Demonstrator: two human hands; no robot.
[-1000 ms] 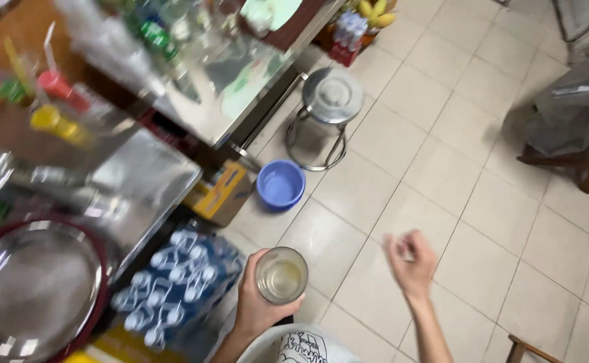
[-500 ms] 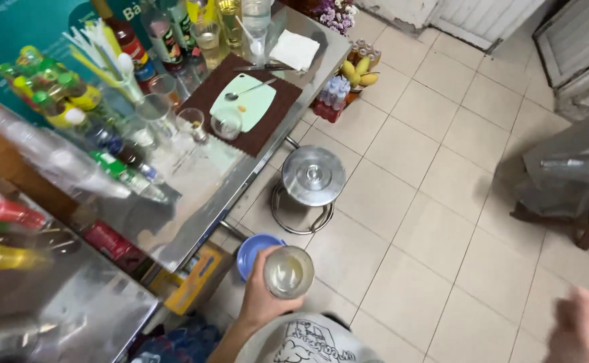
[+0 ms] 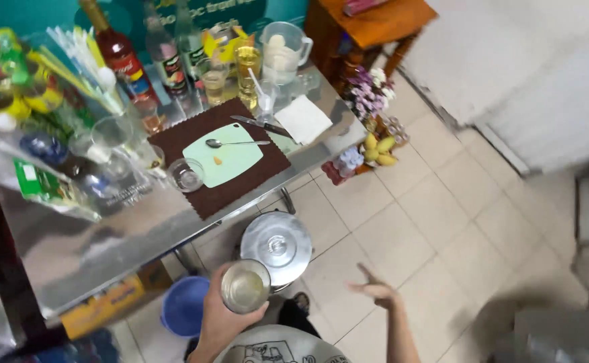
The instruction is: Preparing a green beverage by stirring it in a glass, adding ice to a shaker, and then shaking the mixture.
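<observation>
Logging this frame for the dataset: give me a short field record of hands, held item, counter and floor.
left hand: wrapped around a glass of pale liquid
right hand: empty, fingers spread over the tiled floor
counter: steel counter with green cutting board, spoon, brown mat
below counter: lidded metal pot, blue bucket

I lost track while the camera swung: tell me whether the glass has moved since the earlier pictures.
Yes. The glass in the left hand was beside the blue bottle pack; now it is past the blue basin, next to the lidded metal pot.
</observation>
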